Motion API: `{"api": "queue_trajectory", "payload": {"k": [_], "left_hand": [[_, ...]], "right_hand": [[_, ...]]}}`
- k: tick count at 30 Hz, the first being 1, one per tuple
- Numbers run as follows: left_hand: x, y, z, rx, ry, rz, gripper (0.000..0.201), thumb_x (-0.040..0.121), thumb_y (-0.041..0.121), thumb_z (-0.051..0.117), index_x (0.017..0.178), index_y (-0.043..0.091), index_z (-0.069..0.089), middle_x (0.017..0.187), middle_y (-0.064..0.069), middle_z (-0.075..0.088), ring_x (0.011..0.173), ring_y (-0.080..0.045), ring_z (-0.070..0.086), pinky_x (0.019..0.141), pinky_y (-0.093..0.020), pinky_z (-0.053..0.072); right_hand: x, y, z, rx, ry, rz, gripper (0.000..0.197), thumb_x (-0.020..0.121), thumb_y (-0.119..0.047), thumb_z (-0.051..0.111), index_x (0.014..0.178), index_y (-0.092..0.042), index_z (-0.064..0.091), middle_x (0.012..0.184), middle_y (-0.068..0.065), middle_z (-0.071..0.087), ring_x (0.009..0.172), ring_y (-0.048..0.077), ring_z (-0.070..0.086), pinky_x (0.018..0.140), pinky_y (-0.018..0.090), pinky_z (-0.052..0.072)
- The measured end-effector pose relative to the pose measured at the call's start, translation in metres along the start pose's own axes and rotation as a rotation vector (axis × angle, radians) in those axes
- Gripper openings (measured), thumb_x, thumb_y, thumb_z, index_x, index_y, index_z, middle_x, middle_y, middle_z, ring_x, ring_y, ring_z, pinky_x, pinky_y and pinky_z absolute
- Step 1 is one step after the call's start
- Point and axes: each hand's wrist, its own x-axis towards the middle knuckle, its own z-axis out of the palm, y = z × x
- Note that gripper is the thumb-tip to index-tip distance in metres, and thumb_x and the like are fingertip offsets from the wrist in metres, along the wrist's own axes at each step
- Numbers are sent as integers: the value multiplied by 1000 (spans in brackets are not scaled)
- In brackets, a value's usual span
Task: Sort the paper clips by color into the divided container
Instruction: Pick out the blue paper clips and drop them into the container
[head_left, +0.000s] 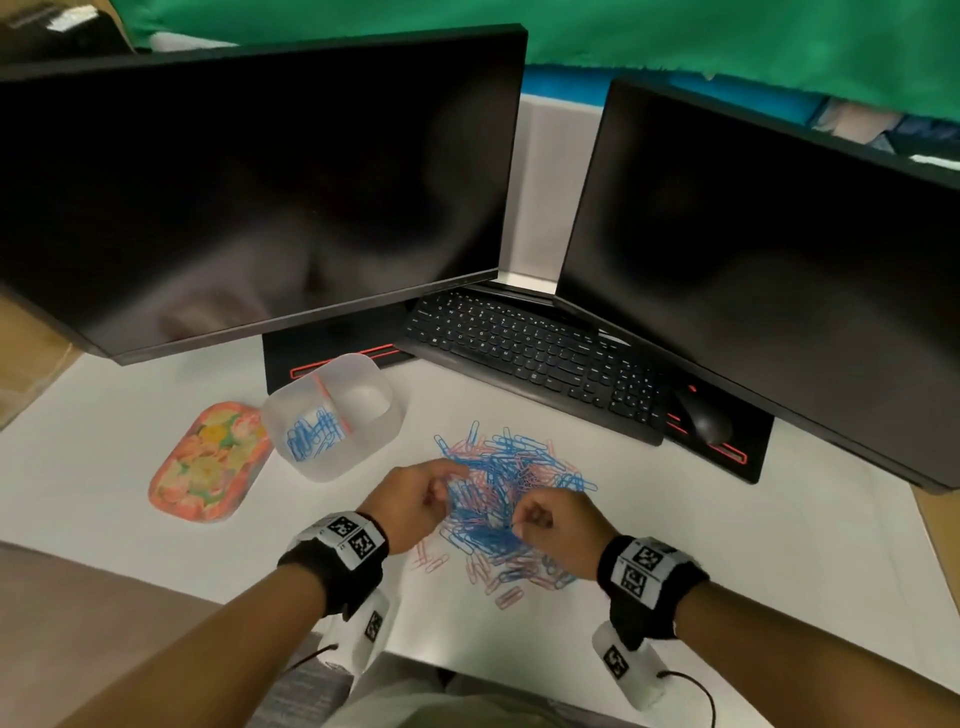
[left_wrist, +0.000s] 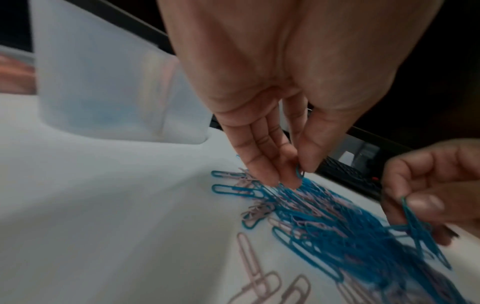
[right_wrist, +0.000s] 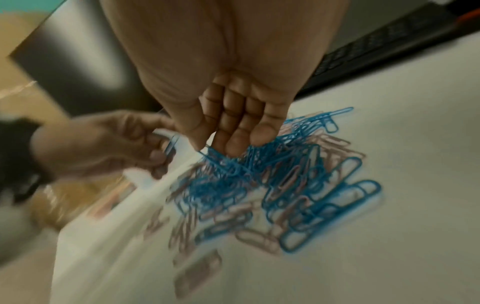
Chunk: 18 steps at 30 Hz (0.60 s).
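A person is sitting at a smooth white desk (head_left: 675, 561), both hands working in a loose heap of thin wire paper clips (head_left: 511, 499), coated bright blue and pale pink, lying tangled on the desk in front of them. The left hand (head_left: 415, 501) is hovering at the heap's left edge, its fingers (left_wrist: 255, 162) lying close together and pointing down while the thumb and a fingertip are pinching one blue paper clip (left_wrist: 299, 172). The right hand (head_left: 558, 525) is sitting over the heap's near right side, fingers curled in, thumb and forefinger pinching a small bunch of blue clips (left_wrist: 413, 224) that is trailing down into the pile. Each wrist is wearing a black strap with a white block printed with black-and-white square code markers (head_left: 353, 535). To the left of the heap is standing the divided container (head_left: 332, 415), a frosted translucent plastic tub with rounded corners and a thin pink divider; its near compartment is holding blue clips, and the far one looks bare. Just beside it is lying a rounded rectangular tray (head_left: 208, 460) with an orange rim and a blurred floral print. Behind are standing two dark, glossy monitors (head_left: 260, 192), a black keyboard (head_left: 535, 353) and a black mouse (head_left: 701, 418); no writing is legible.
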Motion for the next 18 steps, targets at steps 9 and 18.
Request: {"api": "queue_trajectory", "payload": {"k": [9,18], "left_hand": [[3,-7,-15,-494,122,-191,32,81,-17,45,89,10,60,79,-16,63,66,-22,63,60,-24,52],[7,-13,-30,-663,238,-373,21,86,-8,42,80,7,56,68,-12,47,53,-19,46,56,-29,47]], "right_hand": [[17,-8,-21,766,-12,295,25,95,1,48,114,-8,61,87,10,67,84,27,68,78,36,57],[22,-15,-25,1117,75,528,28,93,-9,37,100,1,62,61,5,47,57,24,57,59,35,51]]}}
